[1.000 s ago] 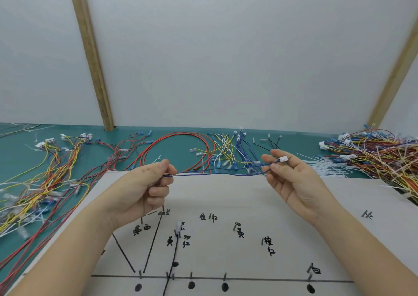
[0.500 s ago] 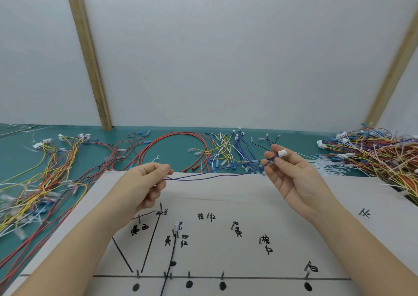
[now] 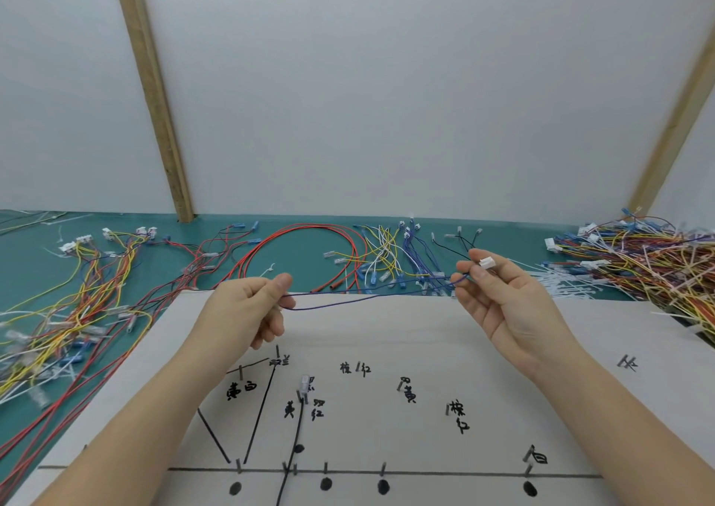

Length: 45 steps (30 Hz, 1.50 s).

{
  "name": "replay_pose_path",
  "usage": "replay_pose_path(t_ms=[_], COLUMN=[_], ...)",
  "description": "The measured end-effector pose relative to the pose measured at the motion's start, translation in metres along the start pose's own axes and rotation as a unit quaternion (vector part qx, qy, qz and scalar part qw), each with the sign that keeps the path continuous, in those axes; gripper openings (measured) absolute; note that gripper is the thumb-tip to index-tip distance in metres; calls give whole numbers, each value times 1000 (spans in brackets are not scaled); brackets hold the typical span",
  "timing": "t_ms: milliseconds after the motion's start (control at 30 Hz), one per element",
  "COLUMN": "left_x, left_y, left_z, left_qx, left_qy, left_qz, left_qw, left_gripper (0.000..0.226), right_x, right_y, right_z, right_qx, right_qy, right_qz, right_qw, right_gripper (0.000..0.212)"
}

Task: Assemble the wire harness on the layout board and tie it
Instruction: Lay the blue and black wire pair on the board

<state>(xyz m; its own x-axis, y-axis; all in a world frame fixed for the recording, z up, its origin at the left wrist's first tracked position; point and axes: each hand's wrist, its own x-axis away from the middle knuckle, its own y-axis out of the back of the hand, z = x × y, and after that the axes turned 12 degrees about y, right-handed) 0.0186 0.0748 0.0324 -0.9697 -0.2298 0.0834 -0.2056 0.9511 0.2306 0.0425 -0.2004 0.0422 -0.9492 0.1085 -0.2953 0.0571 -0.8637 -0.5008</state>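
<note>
Held above layout board [image 3: 387,335]: blue wire [image 3: 367,299], doubled into two thin strands, slack, sagging slightly between the two grips. Left hand [image 3: 247,312] pinched one end between thumb and forefinger tip, other fingers curled loosely below the pinch. Right hand [image 3: 503,304], palm toward camera, pinched the other end just below white connector [image 3: 486,262]; connector stood up past the fingertips, fingers clamped on the wire there.

Directly beneath both grips: pale board, marked with black lines, dots and handwritten characters, short metal pins [image 3: 383,469] upright along the lines. Under and toward the body from the left pinch: black wire [image 3: 296,428] already laid along a board line, small clear connector [image 3: 305,383] at its far end, beside a pin.

Beyond the span of held wire, on green table [image 3: 216,227]: red wire loop [image 3: 309,242], then mixed yellow, white and blue short wires [image 3: 390,258] behind the sag. Outward from the left grip: loose heap of yellow, red and blue harness wires [image 3: 69,304]. Outward from the right grip: white cable ties [image 3: 568,285] just beside, dense multicoloured wire pile [image 3: 650,269] farther out.

Behind all: white wall, two slanted wooden battens [image 3: 154,91].
</note>
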Motion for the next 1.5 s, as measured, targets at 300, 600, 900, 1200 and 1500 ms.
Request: replay_pose_path(t_ms=[300,600,900,1200,1500], left_x=[-1,10,8,8,8], left_y=[-1,-8,-15,-16,-16], left_z=[0,1,11,9,11], left_qx=[103,-216,-286,-357,-323], left_qy=[35,-215,-153,-153,-130], left_qz=[2,20,99,108,115], left_qw=[994,952,941,915,930], left_gripper=[37,3,16,28,19], right_x=[2,2,1,-3,-3], right_y=[-3,-2,-1,2,2], right_z=[-1,0,1,3,2], right_qx=[17,11,11,-9,-11], right_qy=[0,-13,-15,-2,4], right_qz=[7,4,12,-26,-26], right_qw=[1000,1000,1000,1000,1000], right_gripper=[17,16,15,17,19])
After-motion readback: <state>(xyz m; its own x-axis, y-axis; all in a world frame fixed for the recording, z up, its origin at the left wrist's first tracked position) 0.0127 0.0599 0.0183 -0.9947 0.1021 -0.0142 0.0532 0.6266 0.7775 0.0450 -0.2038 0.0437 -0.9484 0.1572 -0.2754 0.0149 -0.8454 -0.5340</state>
